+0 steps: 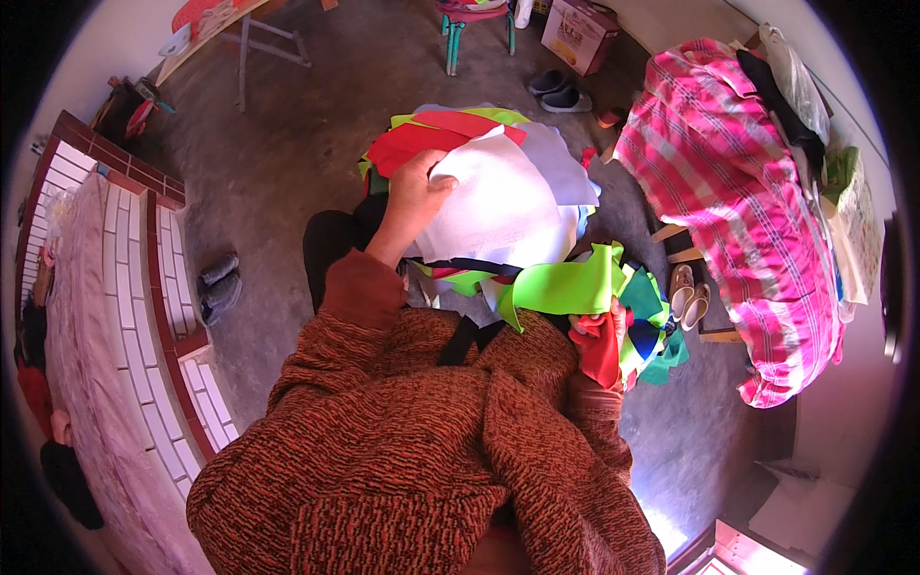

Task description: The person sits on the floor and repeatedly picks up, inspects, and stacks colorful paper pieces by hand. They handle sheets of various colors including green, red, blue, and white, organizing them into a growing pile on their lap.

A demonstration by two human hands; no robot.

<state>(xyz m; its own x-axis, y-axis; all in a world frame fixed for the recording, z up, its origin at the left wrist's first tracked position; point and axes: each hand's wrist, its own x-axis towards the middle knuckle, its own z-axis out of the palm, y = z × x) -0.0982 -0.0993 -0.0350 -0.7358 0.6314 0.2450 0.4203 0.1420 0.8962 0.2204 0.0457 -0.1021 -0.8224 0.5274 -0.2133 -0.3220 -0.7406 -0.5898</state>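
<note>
My left hand (414, 203) pinches the left edge of a white cloth piece (498, 196), fingers mostly behind it. The white piece lies over a heap of cut cloth, with a red piece (407, 144) and a pale lavender piece (561, 163) showing at its far side. My right hand (592, 328) is closed, at the right of my lap, on a bunch of cloth scraps, with a red scrap (600, 356) hanging from it. A bright green strip (565, 287) curls out beside that hand. Green and dark blue scraps (644, 316) bulge out to its right; its fingers are partly covered.
At the right, a pink checked cloth (714, 182) drapes over wooden-legged furniture. Slippers (688, 295) stand by it, and dark shoes (561, 91) sit farther off near a cardboard box (580, 36). More slippers (220, 287) lie left, beside a white-tiled ledge (134, 307). A folding-legged table (216, 34) stands far left.
</note>
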